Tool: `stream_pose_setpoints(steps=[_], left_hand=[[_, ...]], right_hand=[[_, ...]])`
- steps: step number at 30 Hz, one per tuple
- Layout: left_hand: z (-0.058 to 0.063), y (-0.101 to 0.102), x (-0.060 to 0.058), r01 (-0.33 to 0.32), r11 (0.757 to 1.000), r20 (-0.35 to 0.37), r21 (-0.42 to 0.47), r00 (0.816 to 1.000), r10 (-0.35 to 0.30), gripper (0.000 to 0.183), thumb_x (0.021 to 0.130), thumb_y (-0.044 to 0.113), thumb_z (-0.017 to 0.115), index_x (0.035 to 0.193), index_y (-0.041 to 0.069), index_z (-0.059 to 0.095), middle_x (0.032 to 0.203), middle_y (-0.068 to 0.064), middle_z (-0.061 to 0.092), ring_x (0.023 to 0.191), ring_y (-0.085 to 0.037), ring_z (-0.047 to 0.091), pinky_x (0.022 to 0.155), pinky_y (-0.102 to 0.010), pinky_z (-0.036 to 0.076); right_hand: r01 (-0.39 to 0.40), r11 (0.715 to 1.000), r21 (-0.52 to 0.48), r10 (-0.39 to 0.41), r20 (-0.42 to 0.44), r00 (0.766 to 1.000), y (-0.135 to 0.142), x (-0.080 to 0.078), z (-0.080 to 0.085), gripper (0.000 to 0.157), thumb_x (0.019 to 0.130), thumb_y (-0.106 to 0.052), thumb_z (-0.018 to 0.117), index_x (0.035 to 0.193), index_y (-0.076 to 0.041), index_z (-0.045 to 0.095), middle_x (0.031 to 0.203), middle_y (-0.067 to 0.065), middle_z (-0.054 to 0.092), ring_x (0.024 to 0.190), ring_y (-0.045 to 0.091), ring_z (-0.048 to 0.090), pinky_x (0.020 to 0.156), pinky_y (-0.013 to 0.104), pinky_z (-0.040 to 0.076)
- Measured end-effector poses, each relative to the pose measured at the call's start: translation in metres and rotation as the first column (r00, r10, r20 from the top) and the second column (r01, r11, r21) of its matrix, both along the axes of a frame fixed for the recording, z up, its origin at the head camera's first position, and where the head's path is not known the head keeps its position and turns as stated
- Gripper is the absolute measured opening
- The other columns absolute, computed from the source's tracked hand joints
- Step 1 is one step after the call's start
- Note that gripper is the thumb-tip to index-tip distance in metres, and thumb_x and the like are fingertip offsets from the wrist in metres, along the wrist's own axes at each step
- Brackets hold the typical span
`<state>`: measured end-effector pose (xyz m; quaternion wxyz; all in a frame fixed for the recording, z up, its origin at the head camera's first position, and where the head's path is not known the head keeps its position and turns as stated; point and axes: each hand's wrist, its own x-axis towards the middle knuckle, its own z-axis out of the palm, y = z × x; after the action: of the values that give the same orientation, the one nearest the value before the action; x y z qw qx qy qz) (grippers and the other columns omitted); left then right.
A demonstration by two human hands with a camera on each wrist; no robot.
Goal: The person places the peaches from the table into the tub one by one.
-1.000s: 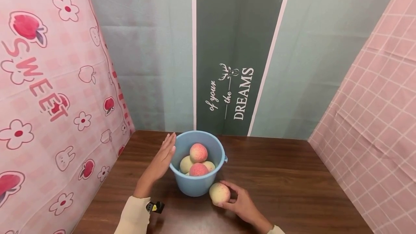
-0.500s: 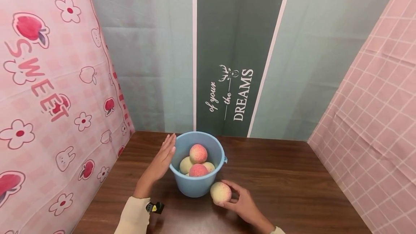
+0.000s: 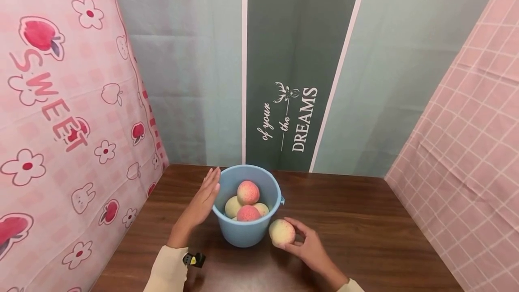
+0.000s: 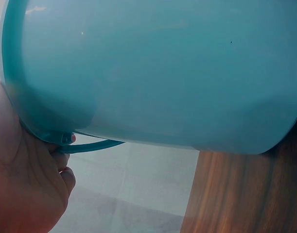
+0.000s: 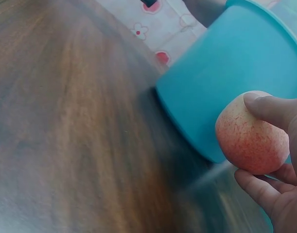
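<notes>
A light blue bucket (image 3: pixel 243 232) stands upright on the wooden table. Inside it lie several peaches, with a pink and yellow peach (image 3: pixel 248 193) on top and a redder peach (image 3: pixel 248 213) nearer the front. My left hand (image 3: pixel 202 199) rests at the bucket's left rim, fingers straight; in the left wrist view the hand (image 4: pixel 29 170) lies beside the handle's joint. My right hand (image 3: pixel 310 244) holds another peach (image 3: pixel 281 232) between thumb and fingers, just right of the bucket's lower side. In the right wrist view this peach (image 5: pixel 253 138) overlaps the bucket wall.
The dark brown wooden table (image 3: pixel 357 233) runs back to a grey-green cloth (image 3: pixel 190 80) with a dark lettered stripe. A pink printed cloth (image 3: pixel 61 102) borders the left and a pink checked cloth (image 3: pixel 474 148) the right. The bucket's handle (image 4: pixel 92 146) hangs behind it.
My right hand has lifted slightly and shifted right with the peach, a little farther from the bucket. The left hand and the bucket have stayed in place.
</notes>
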<state>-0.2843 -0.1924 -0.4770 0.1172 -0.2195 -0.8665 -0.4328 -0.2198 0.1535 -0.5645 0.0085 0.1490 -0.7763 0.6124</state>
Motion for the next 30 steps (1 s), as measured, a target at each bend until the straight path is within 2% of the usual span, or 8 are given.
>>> stream_pose_setpoints(steps=[9, 13, 21, 25, 30], left_hand=[[0.003, -0.001, 0.000, -0.008, 1.000, 0.004, 0.000, 1.000, 0.008, 0.050, 0.104, 0.026, 0.034, 0.151, 0.015, 0.019, 0.156, 0.006, 0.012, 0.144, -0.019, 0.001, 0.111, -0.056, 0.010], [0.002, -0.001, 0.001, -0.010, 1.000, 0.007, -0.006, 1.000, 0.010, 0.050, 0.104, 0.027, 0.033, 0.151, 0.017, 0.018, 0.156, 0.006, 0.012, 0.144, -0.018, 0.001, 0.111, -0.055, 0.010], [0.003, 0.001, -0.001, -0.007, 1.000, -0.006, 0.005, 1.000, 0.007, 0.050, 0.104, 0.023, 0.034, 0.151, 0.015, 0.020, 0.156, 0.006, 0.013, 0.143, -0.012, 0.000, 0.112, -0.054, 0.009], [0.001, 0.000, -0.002, -0.001, 1.000, -0.008, 0.001, 1.000, 0.001, 0.050, 0.104, 0.023, 0.034, 0.151, 0.013, 0.021, 0.157, 0.001, 0.014, 0.144, -0.017, 0.000, 0.111, -0.056, 0.010], [0.000, 0.001, 0.000, -0.006, 1.000, 0.002, 0.002, 1.000, 0.006, 0.050, 0.104, 0.025, 0.033, 0.151, 0.013, 0.020, 0.156, 0.005, 0.013, 0.144, -0.017, 0.001, 0.111, -0.054, 0.009]], right_hand=[[0.047, 0.999, 0.014, -0.047, -0.005, 0.999, 0.005, -0.005, 0.012, 0.070, 0.068, -0.025, 0.085, 0.130, -0.018, 0.055, 0.125, 0.003, 0.058, 0.104, 0.022, 0.060, 0.077, 0.031, 0.054], [0.056, 0.998, 0.015, -0.055, -0.015, 0.998, 0.008, -0.007, 0.014, 0.070, 0.068, -0.022, 0.085, 0.131, -0.015, 0.055, 0.126, 0.005, 0.058, 0.104, 0.023, 0.060, 0.078, 0.030, 0.053], [0.109, 0.994, 0.010, -0.109, -0.003, 0.994, 0.015, -0.012, 0.020, 0.072, 0.066, -0.016, 0.086, 0.131, -0.014, 0.055, 0.127, 0.008, 0.058, 0.107, 0.029, 0.058, 0.079, 0.030, 0.053], [0.124, 0.992, 0.009, -0.124, -0.002, 0.992, 0.016, -0.011, 0.022, 0.072, 0.065, -0.021, 0.087, 0.130, -0.019, 0.056, 0.127, 0.003, 0.058, 0.108, 0.025, 0.058, 0.080, 0.029, 0.053], [0.150, 0.988, 0.023, -0.149, -0.013, 0.989, 0.017, -0.011, 0.024, 0.070, 0.064, -0.029, 0.087, 0.127, -0.024, 0.058, 0.124, -0.003, 0.059, 0.108, 0.021, 0.059, 0.080, 0.032, 0.053]])
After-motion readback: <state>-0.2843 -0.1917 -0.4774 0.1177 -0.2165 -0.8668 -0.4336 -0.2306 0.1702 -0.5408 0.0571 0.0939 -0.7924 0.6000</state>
